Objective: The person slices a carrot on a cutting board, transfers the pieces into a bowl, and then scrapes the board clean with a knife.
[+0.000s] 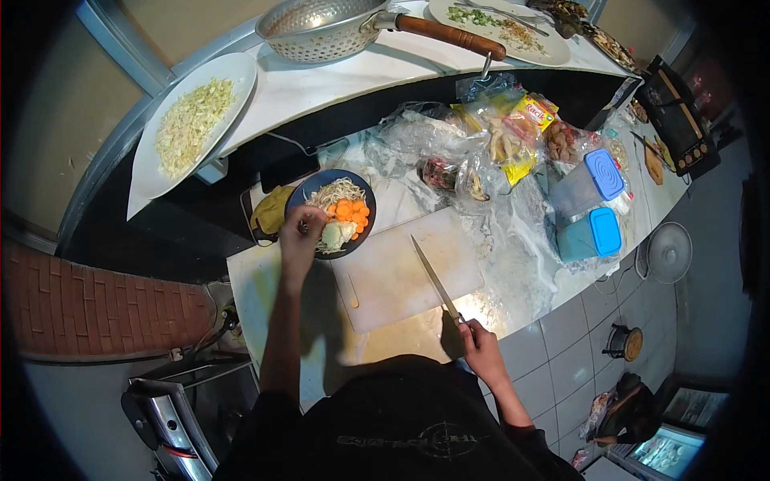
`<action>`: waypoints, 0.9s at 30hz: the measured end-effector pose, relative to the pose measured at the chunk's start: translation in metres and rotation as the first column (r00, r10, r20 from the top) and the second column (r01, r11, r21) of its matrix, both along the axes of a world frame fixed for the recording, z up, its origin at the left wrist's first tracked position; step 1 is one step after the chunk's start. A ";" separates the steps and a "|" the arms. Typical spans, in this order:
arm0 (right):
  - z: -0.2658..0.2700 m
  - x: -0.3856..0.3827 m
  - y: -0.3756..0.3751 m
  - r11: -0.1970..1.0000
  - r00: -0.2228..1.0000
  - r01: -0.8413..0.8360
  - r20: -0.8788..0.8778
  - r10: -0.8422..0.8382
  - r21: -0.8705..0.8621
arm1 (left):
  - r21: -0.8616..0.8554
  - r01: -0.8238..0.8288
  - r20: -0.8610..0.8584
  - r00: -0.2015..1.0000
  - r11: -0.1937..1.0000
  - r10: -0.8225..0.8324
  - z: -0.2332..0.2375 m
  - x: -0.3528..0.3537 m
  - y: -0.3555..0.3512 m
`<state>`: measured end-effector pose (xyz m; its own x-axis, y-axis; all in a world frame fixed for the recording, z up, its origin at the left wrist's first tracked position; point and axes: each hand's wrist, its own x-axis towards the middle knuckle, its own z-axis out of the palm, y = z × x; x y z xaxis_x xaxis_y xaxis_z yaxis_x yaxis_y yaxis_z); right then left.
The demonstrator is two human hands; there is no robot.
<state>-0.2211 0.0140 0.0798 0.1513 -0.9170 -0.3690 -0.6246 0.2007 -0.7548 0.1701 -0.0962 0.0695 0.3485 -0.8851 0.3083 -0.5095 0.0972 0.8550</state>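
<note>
My right hand (479, 349) is closed around the handle of a long kitchen knife (434, 276). The blade lies slanted over a white cutting board (385, 309), its tip pointing away from me. Over the left rim of a dark blue plate (298, 192), my left hand (301, 228) has its fingers curled together; what they hold, if anything, is hidden. On that plate are sliced carrots (350, 213), bean sprouts (330, 192) and a pale green cabbage piece (337, 235). The cabbage lies close to my left fingers.
Plastic bags of food (481, 140) lie behind the board. Two blue-lidded containers (579, 188) stand at the right. On the raised shelf are a white plate of shredded cabbage (192, 124), a perforated metal pan (313, 40) and a plate of chopped greens (521, 50). Another person (626, 413) is at lower right.
</note>
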 end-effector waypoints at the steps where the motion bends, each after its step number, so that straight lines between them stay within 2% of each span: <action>1: 0.001 0.000 0.000 0.999 1.000 -0.002 -0.016 0.003 0.034 | 0.015 0.050 -0.013 0.999 0.999 -0.050 0.004 -0.017 0.010; 2: -0.001 0.001 0.000 0.999 1.000 -0.001 -0.022 0.002 0.043 | -0.030 0.108 0.074 0.992 0.994 -0.106 0.005 -0.032 0.017; 4: -0.004 0.001 0.001 1.000 1.000 -0.029 0.001 0.028 0.010 | 0.077 0.314 0.044 0.947 0.946 -0.318 0.007 -0.056 0.030; 5: -0.001 0.003 0.002 1.000 1.000 -0.023 0.004 0.023 0.012 | 0.079 0.312 0.025 0.949 0.947 -0.314 0.002 -0.062 0.032; 7: 0.001 0.002 0.003 0.999 0.999 -0.043 -0.013 0.044 0.027 | 0.140 0.493 0.276 0.814 0.859 -0.512 -0.010 -0.071 0.032; 8: -0.001 0.001 0.003 0.998 0.998 -0.056 -0.009 0.056 0.030 | 0.139 0.485 0.261 0.823 0.864 -0.504 -0.016 -0.076 0.033; 10: -0.005 -0.001 0.006 0.998 0.998 -0.056 0.011 0.056 0.037 | 0.158 0.508 0.347 0.774 0.847 -0.529 -0.024 -0.086 0.030; 12: -0.003 0.000 0.007 0.999 0.999 -0.050 0.017 0.050 0.011 | 0.156 0.494 0.367 0.775 0.855 -0.515 -0.027 -0.094 0.030; 14: -0.008 -0.002 0.011 0.999 0.999 -0.047 0.023 0.047 0.012 | 0.019 0.369 0.322 0.878 0.929 -0.356 -0.030 -0.102 0.027; 15: -0.008 -0.003 0.012 0.999 0.999 -0.039 0.033 0.038 0.016 | 0.015 0.370 0.319 0.879 0.929 -0.355 -0.033 -0.103 0.027; 18: -0.001 0.001 0.015 0.999 0.999 -0.038 0.021 0.038 0.025 | 0.028 0.284 0.253 0.926 0.958 -0.282 -0.038 -0.106 0.035; 21: -0.004 0.003 0.017 0.998 0.999 -0.049 0.007 0.049 0.035 | 0.219 0.134 0.274 0.942 0.966 -0.193 -0.040 -0.119 0.051; 24: 0.001 0.009 0.017 0.998 0.998 -0.065 -0.006 0.065 0.024 | 0.160 0.043 0.371 0.923 0.986 -0.101 -0.048 -0.128 0.060; 27: 0.014 0.015 0.016 0.996 0.995 -0.081 -0.054 0.083 0.026 | 0.163 0.029 0.360 0.929 0.986 -0.087 -0.052 -0.135 0.064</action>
<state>-0.2062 0.0304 0.0936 0.2046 -0.8933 -0.4002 -0.6803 0.1642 -0.7143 0.0355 -0.0318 0.0171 0.1846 -0.9466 0.2642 -0.7862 0.0191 0.6177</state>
